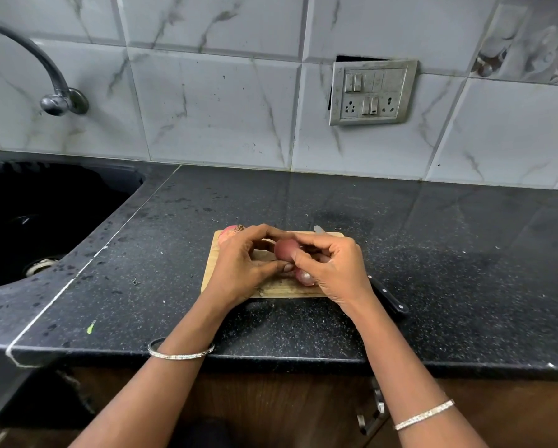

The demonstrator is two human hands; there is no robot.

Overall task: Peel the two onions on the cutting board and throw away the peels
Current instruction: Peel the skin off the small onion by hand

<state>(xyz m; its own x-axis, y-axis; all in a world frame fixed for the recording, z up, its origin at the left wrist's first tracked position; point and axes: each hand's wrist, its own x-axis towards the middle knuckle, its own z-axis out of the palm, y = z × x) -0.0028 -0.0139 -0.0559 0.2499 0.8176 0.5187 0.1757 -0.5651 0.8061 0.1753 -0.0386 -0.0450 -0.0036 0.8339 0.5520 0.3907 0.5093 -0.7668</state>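
A small wooden cutting board (214, 271) lies on the black counter. Above its middle both hands hold one reddish onion (285, 248). My left hand (243, 265) grips it from the left with curled fingers. My right hand (331, 270) pinches at its right side, and a piece of purple peel (304, 278) shows under that hand. The second onion (231, 232) sits at the board's far left corner, mostly hidden behind my left hand.
A black-handled knife (389, 297) lies along the board's right side, its blade tip (318, 229) showing past my right hand. A dark sink (45, 218) with a wall tap (56, 98) is at the left. A switch panel (372, 92) is on the tiled wall.
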